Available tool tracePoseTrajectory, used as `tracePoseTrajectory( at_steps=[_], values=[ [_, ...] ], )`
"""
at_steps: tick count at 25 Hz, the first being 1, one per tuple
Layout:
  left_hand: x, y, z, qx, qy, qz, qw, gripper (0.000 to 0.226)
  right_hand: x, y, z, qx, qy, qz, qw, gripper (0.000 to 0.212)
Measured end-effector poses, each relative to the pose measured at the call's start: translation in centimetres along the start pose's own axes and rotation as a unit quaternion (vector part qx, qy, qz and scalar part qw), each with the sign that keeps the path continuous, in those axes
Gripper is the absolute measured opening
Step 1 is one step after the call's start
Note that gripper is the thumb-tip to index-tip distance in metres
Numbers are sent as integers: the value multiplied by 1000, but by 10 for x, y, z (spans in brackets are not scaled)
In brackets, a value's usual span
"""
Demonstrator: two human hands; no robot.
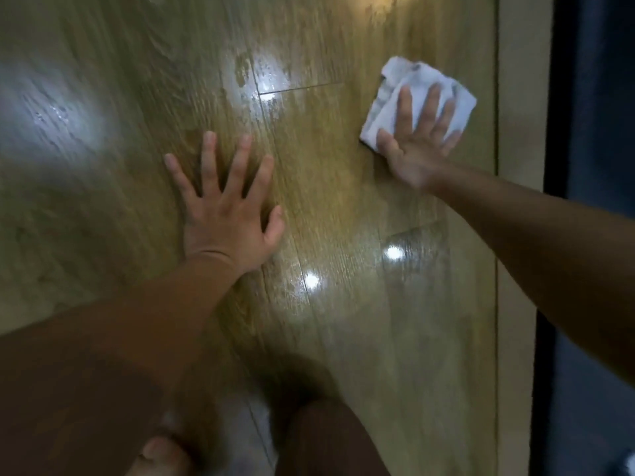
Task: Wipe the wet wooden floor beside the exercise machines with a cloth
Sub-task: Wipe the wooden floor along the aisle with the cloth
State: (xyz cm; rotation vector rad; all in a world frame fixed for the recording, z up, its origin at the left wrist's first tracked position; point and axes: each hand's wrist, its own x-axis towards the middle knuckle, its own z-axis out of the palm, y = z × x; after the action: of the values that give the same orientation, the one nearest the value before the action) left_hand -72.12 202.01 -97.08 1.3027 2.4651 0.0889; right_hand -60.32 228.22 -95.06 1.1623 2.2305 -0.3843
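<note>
A crumpled white cloth (pixel 405 84) lies on the wooden floor (pixel 326 187) at the upper right. My right hand (pixel 417 140) presses flat on it with straight, spread fingers. My left hand (pixel 225 204) rests palm-down on the bare boards at centre left, fingers spread wide. Wet patches and streaks shine on the floor between and beyond the two hands, with a smeared film near the lower middle.
A pale skirting strip (pixel 519 166) runs down the right side, with a dark frame or doorway (pixel 591 132) beyond it. My knee or leg (pixel 323 438) shows at the bottom edge. No exercise machine is in view.
</note>
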Motion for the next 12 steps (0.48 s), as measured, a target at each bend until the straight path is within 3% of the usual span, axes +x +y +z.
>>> tracePoseTrajectory(
  at_steps=[4, 9, 12],
  values=[
    [-3, -2, 0, 15, -9, -13, 1000, 70, -4, -6, -5, 14, -33, 2, 999, 71],
    [-3, 1, 5, 14, 26, -5, 1000, 71, -8, -2, 4, 3, 11, -1, 1000, 68],
    [-5, -2, 14, 21, 72, -11, 997, 70, 33, 13, -15, -44, 74, -79, 993, 65]
  ],
)
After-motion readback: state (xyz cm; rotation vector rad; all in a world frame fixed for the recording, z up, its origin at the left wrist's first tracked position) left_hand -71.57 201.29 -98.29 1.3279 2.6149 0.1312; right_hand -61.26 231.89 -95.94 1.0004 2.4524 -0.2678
